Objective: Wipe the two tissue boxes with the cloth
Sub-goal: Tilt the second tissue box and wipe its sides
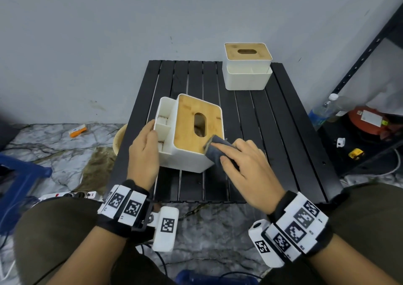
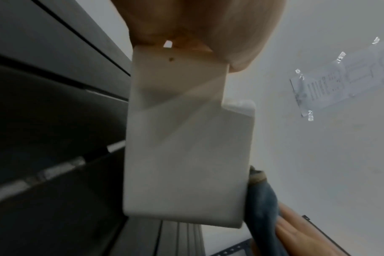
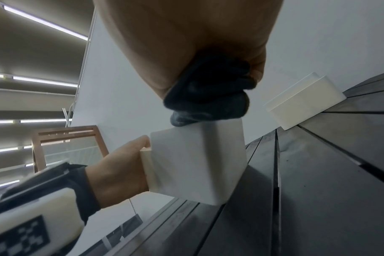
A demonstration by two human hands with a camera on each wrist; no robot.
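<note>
The right hand [image 1: 244, 164] has a dark cloth [image 1: 214, 151] bunched under its fingers, thumb tucked along the side, and presses it against the near right corner of the box [image 1: 192, 132] at the centre of the head view. The cloth sits right where the wooden lid [image 1: 187, 123] meets the white wall. The left hand [image 1: 144, 151] grips the box's left side by the open side compartment, fingers hooked over its rim. The box is tilted, its lid leaning toward the person and one bottom edge off the black slatted surface [image 1: 272, 132].

To do this stroke well, I'd say the left hand should keep the tilt firm so the box doesn't rock as the cloth drags. Long passes along the lid, skirting the oval slot, then down each white wall, would cover it best. Turning the box with the left hand beats reaching round it.

The second box [image 1: 248, 66] stands upright at the upper right of the surface, well apart from both hands, and seems yet to be wiped.
</note>
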